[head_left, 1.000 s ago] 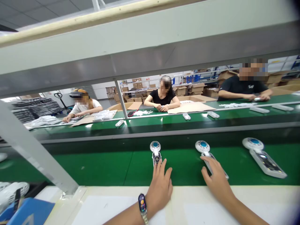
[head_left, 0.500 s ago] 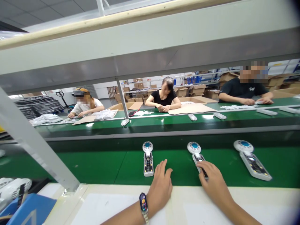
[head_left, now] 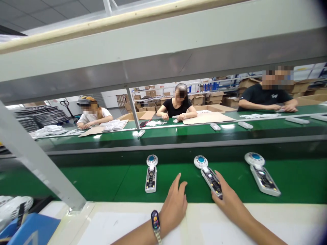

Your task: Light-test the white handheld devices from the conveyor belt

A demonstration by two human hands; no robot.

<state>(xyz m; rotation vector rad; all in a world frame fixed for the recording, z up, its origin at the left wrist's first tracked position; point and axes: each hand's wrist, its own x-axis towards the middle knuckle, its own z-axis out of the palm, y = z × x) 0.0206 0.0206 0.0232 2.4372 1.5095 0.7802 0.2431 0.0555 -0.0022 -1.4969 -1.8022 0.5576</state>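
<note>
Three white handheld devices with round blue-centred heads lie on the near green conveyor belt [head_left: 102, 180]: a left one [head_left: 151, 174], a middle one [head_left: 209, 175] and a right one [head_left: 261, 173]. My left hand [head_left: 176, 204], with a smart band on the wrist, rests flat at the belt's near edge, fingers pointing forward, just right of the left device and holding nothing. The fingertips of my right hand [head_left: 227, 200] rest on the near end of the middle device; the rest of that device lies uncovered.
A white worktop [head_left: 204, 221] runs along my side. A slanted metal strut [head_left: 38, 160] stands at the left, with a blue box [head_left: 33, 231] and white parts [head_left: 12, 207] beside it. A wide beam hangs overhead. Three people work at a far green belt [head_left: 178, 131].
All three devices have drifted left along the belt. My right hand has slid back from covering the middle device to touching only its near end. My left hand has pulled off the left device.
</note>
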